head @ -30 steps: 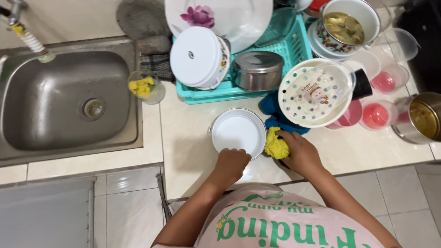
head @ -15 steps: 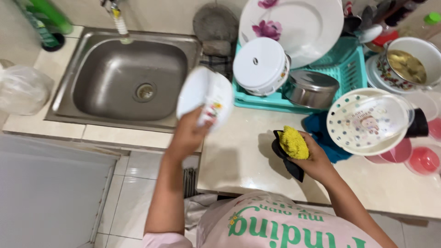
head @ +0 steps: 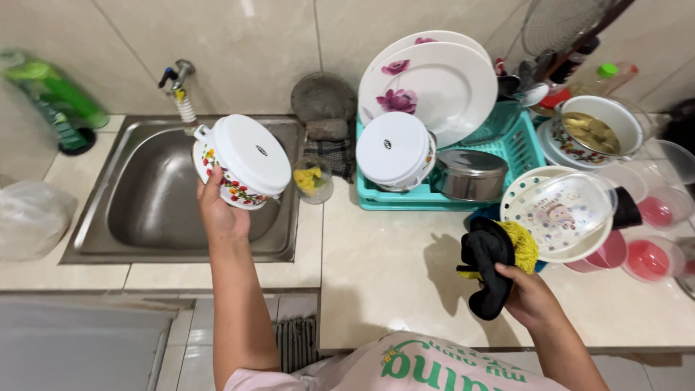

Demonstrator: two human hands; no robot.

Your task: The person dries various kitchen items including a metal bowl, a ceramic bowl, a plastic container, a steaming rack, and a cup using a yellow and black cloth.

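White enamel pot with flower print point(head: 242, 161) gripped by left hand point(head: 221, 213) over steel sink point(head: 145, 210); right hand point(head: 532, 297) clutches black-and-yellow scrubbing sponge point(head: 496, 261). Keep pot tilted, grip firm at rim.

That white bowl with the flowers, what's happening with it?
A person is holding the white bowl bottom-up in the left hand, over the steel sink and just under the tap. The right hand is over the counter, gripping a yellow sponge together with a black cloth. Behind them, a teal drying rack holds big flowered plates, another white bowl and a metal pot.
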